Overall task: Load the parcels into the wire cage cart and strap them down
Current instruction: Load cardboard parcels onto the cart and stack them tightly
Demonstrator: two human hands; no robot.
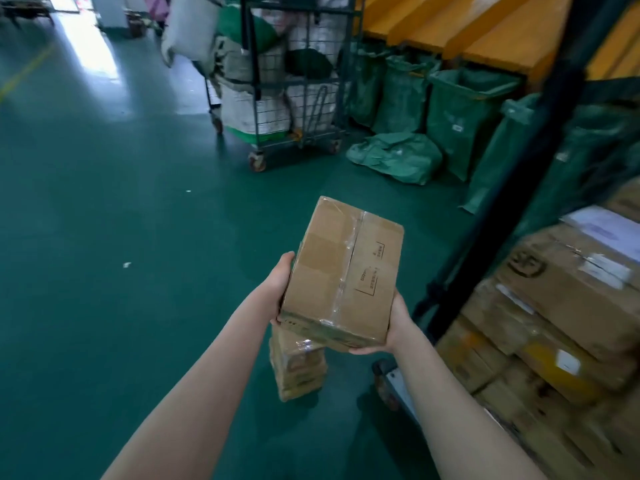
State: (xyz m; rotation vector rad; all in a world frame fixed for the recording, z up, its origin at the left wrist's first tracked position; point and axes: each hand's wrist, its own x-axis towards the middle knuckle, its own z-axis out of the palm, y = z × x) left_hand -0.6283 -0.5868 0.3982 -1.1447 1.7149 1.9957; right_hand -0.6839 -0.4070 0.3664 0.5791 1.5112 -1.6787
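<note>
Both arms out front: left hand [282, 287] grips the parcel [343, 271] on its left side, right hand [394, 329] cups its near right corner, fingers underneath. One parcel held above the floor [104, 202], one second parcel [298, 370] standing below it, one wire cage cart [298, 88] well ahead, holding sacks [242, 109].

Glossy green floor [104, 202] with a yellow line [24, 74] and daylight glare [86, 39] upper left, orange chutes [485, 32] over green sacks [460, 112] right, beside a dark post [540, 140].
</note>
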